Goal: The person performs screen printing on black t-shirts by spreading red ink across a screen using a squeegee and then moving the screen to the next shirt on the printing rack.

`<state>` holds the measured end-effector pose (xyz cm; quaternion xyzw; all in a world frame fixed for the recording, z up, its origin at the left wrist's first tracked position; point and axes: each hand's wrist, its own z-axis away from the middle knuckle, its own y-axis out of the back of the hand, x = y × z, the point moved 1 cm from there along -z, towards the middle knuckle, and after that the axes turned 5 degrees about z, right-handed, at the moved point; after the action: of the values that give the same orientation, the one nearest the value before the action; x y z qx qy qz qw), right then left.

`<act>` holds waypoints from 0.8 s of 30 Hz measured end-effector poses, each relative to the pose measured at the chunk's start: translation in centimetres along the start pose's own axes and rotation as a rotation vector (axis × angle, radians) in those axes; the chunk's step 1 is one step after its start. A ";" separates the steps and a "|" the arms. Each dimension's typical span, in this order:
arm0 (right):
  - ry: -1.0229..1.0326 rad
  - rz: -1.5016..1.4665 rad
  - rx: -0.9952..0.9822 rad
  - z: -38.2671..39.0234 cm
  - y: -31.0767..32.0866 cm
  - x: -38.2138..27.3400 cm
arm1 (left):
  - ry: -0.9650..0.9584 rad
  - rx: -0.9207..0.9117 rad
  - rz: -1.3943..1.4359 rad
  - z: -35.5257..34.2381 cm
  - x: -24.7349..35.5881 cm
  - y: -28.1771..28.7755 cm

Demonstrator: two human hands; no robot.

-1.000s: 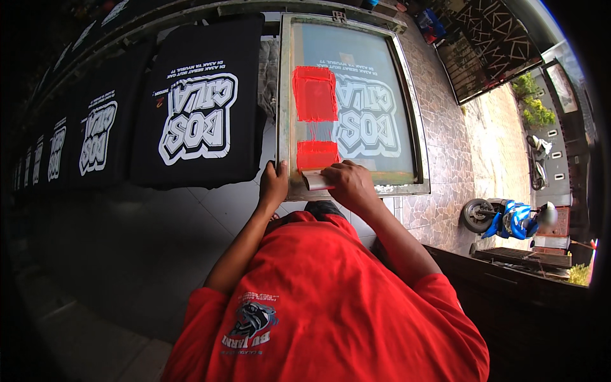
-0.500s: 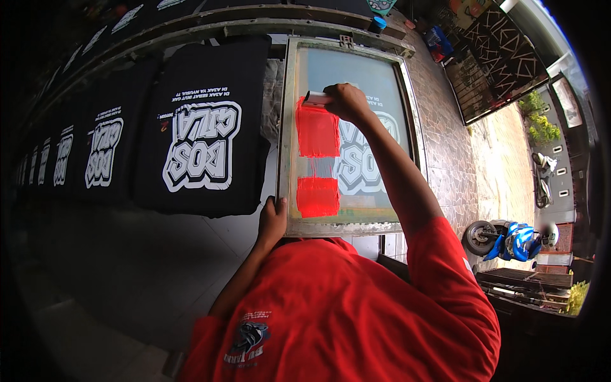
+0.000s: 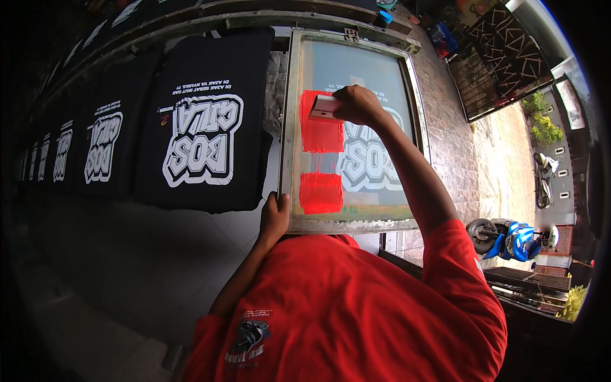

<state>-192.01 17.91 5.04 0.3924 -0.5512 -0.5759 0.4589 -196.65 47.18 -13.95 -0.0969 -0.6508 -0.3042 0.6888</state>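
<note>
My right hand (image 3: 358, 105) is closed on a pale squeegee (image 3: 323, 107), which rests tilted in the far part of a red ink patch (image 3: 324, 137). That ink lies on the mesh of a framed printing screen (image 3: 289, 137). A second, smaller red ink patch (image 3: 321, 194) sits nearer to me, with thin red streaks between the two. White block lettering (image 3: 369, 162) shows through the mesh to the right of the ink. My left hand (image 3: 275, 213) grips the near left corner of the frame, thumb upward.
Black printed T-shirts (image 3: 202, 140) run in a row to the left. A long rail (image 3: 242, 30) passes behind the screen, with a blue cup (image 3: 383, 19) by it. Stone paving (image 3: 449, 153) lies to the right, and a blue motorcycle (image 3: 512, 240) stands beyond.
My right hand has drawn the squeegee a little toward me from the far edge of the larger red patch, and more of its face shows. My left hand keeps its grip on the frame.
</note>
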 end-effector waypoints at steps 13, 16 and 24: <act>-0.039 -0.061 0.271 4.1 -3.9 -1.7 | -0.001 -0.040 0.026 -0.5 -0.6 -0.2; 0.022 -0.090 0.336 7.4 -4.7 -3.3 | 0.044 -0.052 0.036 -0.4 -0.1 0.0; 0.030 -0.023 0.482 12.2 -11.2 -6.2 | 0.043 -0.009 -0.015 0.4 0.6 0.0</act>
<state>-203.07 26.89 -5.42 0.5053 -0.6612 -0.4271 0.3538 -197.04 47.21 -13.27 -0.0887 -0.6350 -0.3143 0.7001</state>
